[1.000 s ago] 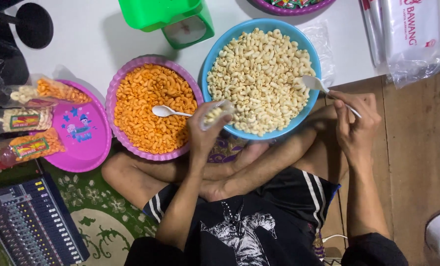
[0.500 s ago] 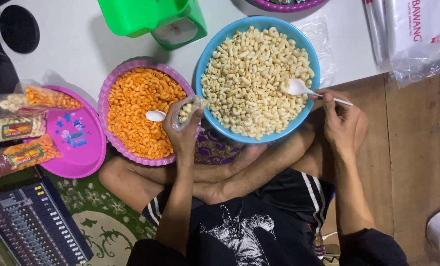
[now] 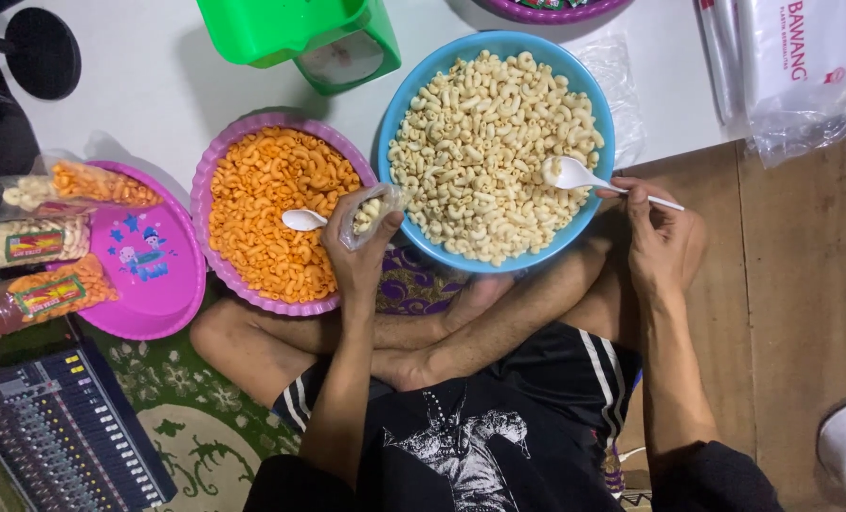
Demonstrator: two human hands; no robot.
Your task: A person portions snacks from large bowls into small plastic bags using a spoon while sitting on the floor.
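Now | right hand point(image 3: 664, 237) pinches white spoon point(image 3: 574, 175), handle running right-to-left, bowl end pointing left over pale macaroni in blue bowl point(image 3: 399, 104) | left hand point(image 3: 361, 251) clenched round small clear bag point(image 3: 366, 213), mouth up-right, at blue bowl's left rim, left of spoon tip | right hand nearer spoon; bag between both bowls, beside purple bowl point(image 3: 205, 185)

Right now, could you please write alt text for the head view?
A seated person's right hand holds a white spoon over a blue bowl of pale macaroni, while the left hand holds a small clear bag beside a purple bowl of orange macaroni.
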